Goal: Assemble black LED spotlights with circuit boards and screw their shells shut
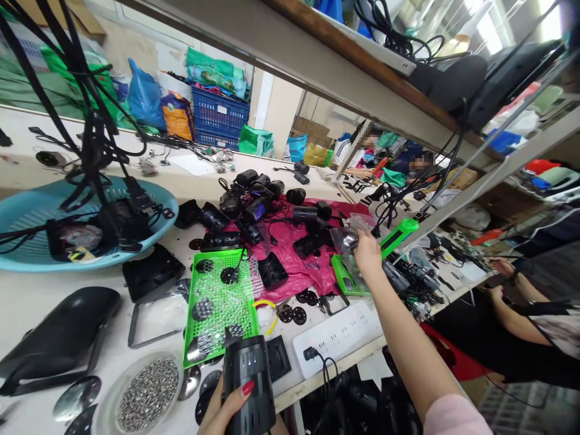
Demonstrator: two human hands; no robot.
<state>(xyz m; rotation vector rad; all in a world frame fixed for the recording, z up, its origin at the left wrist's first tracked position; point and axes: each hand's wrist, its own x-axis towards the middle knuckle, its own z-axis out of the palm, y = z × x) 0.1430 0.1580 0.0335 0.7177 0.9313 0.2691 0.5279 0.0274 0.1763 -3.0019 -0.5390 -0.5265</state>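
Note:
At the bottom centre my left hand [226, 408] is closed around a black slotted cylindrical housing [248, 368], its red-nailed thumb lying across the side. My right arm stretches out to the back right. There my right hand [368, 252] is closed at a clear plastic bag [345, 240] with something dark and shiny inside; the fingertips are partly hidden. Just below that hand sits a small green tray [338, 266]. Between my hands lies a larger green perforated basket [188, 326] holding bubble wrap and round dark discs.
Several black device bodies [258, 208] lie on pink plastic sheeting [290, 278]. A white power strip [335, 338] runs along the front edge. To the left are a bowl of screws [147, 393] and a blue basket [13, 260]. A metal shelf beam [272, 48] crosses overhead. Other people work at right.

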